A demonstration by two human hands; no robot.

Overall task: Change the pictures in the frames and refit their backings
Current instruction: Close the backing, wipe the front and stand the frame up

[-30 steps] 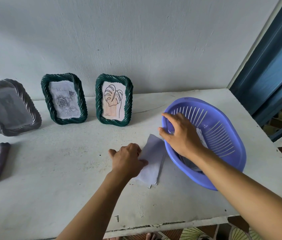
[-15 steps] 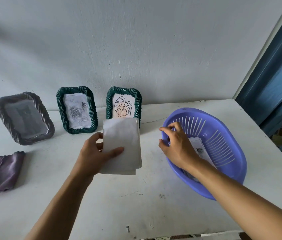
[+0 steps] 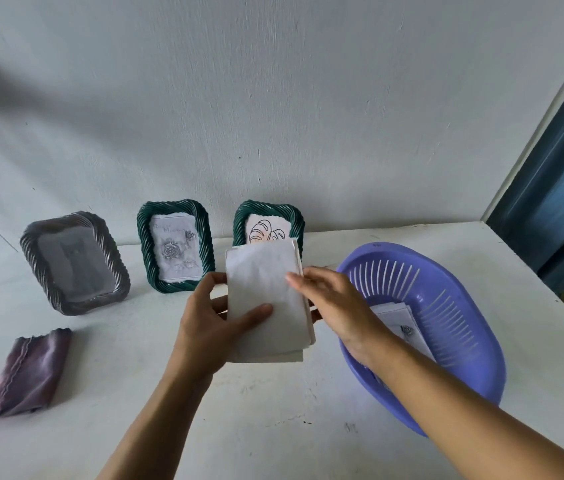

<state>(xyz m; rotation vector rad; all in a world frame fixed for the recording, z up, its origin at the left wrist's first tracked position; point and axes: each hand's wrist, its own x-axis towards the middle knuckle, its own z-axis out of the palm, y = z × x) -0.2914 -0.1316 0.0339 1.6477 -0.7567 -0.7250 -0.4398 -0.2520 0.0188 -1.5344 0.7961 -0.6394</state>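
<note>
Three frames stand against the wall: a grey frame point(image 3: 74, 263) at the left, a green frame with a rose drawing point(image 3: 175, 245) in the middle, and a green frame with a leaf drawing point(image 3: 266, 220) partly hidden behind paper. My left hand point(image 3: 214, 327) grips a small stack of white paper sheets point(image 3: 266, 303) above the table, blank side toward me. My right hand point(image 3: 336, 303) pinches the stack's right edge, thumb on the front.
A purple slotted plastic basket point(image 3: 446, 306) sits at the right with more printed pictures point(image 3: 401, 323) in it. A folded purple cloth point(image 3: 26, 372) lies at the front left. The white table point(image 3: 273, 427) ends near a blue door frame point(image 3: 557, 188) on the right.
My left hand lifted the paper stack off the table and held it up. My right hand left the basket rim and took hold of the stack's right edge.
</note>
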